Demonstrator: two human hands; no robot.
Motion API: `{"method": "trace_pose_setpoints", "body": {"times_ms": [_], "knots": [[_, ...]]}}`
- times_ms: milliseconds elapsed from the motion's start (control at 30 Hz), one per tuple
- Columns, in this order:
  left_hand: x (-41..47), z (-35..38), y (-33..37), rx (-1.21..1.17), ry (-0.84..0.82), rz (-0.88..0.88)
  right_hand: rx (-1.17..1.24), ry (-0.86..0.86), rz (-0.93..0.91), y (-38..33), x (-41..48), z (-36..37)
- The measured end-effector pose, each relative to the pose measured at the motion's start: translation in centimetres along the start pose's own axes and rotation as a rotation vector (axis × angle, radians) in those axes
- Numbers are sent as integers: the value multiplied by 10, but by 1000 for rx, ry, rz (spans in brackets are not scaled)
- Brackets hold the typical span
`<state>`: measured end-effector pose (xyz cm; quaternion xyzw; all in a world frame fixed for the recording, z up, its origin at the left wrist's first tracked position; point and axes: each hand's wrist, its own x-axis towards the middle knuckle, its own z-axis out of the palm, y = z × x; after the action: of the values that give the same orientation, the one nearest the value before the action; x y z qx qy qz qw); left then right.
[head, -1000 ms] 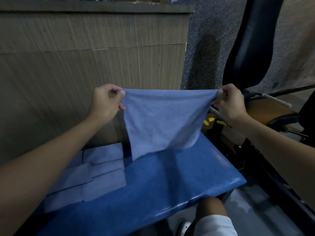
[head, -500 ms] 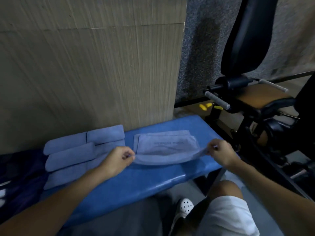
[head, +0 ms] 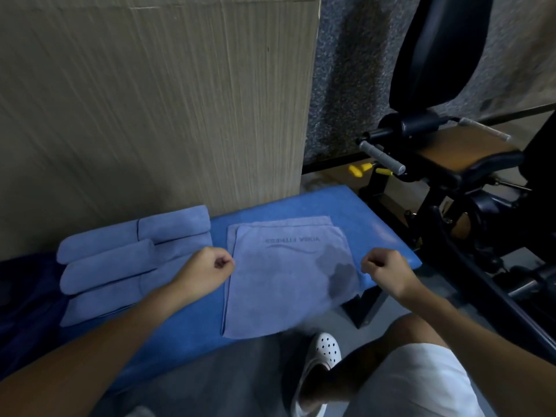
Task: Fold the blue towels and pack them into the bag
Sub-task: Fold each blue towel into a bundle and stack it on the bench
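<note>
I see folded blue towels (head: pixel 132 260) stacked at the bench's (head: pixel 370 218) left w/ wood panel (head: pixel 150 100) right behind. L hand (head: pixel 210 264) fisted at the flat towel's (head: pixel 288 281) left edge, R hand (head: pixel 383 269) fisted at its right; can't tell if either pinches cloth. Towel's near edge overhangs bench front.

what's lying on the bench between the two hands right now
In the head view, a light blue terry towel, folded in half with printed lettering near its far edge, lies flat on the blue padded bench between the left hand and right hand.
</note>
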<state>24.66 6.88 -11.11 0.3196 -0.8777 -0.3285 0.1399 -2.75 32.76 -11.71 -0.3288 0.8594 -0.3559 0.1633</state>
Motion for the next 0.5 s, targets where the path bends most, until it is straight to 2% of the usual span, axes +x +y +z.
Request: {"method": "trace_pose_setpoints", "body": {"times_ms": [133,333,500], "knots": [[31,8,3,-10,27,-41,44,3,1,-1,27,14],[85,24,-1,45,77,-46,257,51,8,2,92,51],[127,39,-6,91,77,-65,281,104,-35,1,132,70]]}}
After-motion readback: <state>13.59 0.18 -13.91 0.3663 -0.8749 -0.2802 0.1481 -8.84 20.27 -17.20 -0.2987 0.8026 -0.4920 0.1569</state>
